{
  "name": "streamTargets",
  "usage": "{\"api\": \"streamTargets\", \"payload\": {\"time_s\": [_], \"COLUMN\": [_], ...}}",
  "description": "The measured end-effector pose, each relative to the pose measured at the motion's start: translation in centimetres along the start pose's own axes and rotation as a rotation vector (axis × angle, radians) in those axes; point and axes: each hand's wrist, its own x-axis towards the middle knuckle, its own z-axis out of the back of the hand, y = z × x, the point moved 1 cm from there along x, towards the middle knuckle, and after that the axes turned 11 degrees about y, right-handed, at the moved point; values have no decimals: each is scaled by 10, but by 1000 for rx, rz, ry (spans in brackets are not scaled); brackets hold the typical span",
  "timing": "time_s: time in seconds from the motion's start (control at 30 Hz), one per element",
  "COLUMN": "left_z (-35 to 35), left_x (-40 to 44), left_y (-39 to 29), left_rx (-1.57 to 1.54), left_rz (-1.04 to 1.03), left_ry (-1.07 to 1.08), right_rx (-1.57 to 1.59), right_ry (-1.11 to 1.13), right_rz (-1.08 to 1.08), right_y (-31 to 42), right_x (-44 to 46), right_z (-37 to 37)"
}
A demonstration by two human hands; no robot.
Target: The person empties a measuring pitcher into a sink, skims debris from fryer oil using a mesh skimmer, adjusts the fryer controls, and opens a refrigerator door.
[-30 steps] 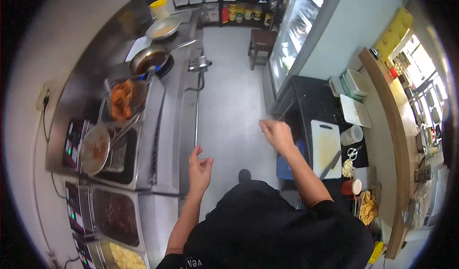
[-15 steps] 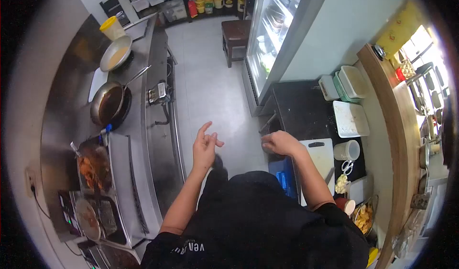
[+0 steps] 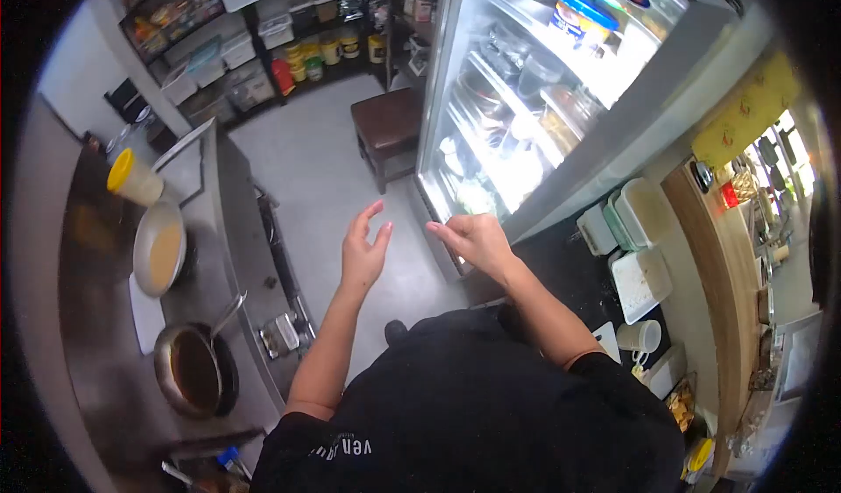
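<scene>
My left hand [image 3: 363, 248] is raised over the grey floor [image 3: 289, 160], its fingers apart and nothing in it. To its right, my right hand [image 3: 473, 243] has its fingers curled together, thumb pointing left; nothing shows in it. It hangs in front of the lit glass-door fridge [image 3: 517, 116], apart from it as far as I can see. Bowls and a blue-lidded tub [image 3: 583, 18] stand on the fridge shelves.
On the left steel counter [image 3: 210, 221] are a pan of dark sauce [image 3: 194, 372], a bowl [image 3: 161, 248] and a yellow-lidded container [image 3: 136, 177]. A brown stool [image 3: 385, 120] stands before shelves of tubs. Trays [image 3: 639, 283] lie on the right black counter [image 3: 565, 265].
The view has moved forward toward the fridge and stool, and the fryers have mostly slid out at the bottom left. My hands are closer together, and my left hand's fingers have spread.
</scene>
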Motion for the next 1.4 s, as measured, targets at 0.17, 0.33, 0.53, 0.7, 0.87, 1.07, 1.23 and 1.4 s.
{"api": "streamTargets", "payload": {"time_s": [0.17,0.33,0.53,0.7,0.87,1.07,1.23,1.4], "left_z": [12,-12,-25,-27,-23,-10,-12,41], "left_x": [122,262,408,537,587,612,631,598], "left_y": [-9,-18,-41,-29,-18,-9,3,9], "left_rx": [-108,-178,-50,-86,-358,-355,-347,-296], "left_rz": [8,-365,-502,-639,-506,-446,-590,-653], "left_ry": [32,87,298,183,552,914,1004,1021], "right_rx": [86,246,475,356,333,283,392,475], "right_ry": [-120,-186,-472,-309,-377,-739,-978,-1047], "right_rz": [152,32,77,-111,-197,-532,-693,-949], "right_y": [-32,-67,-97,-79,-98,-74,-19,25], "right_x": [72,166,296,354,392,435,474,481], "right_z": [10,29,74,109,100,64,6,-43]}}
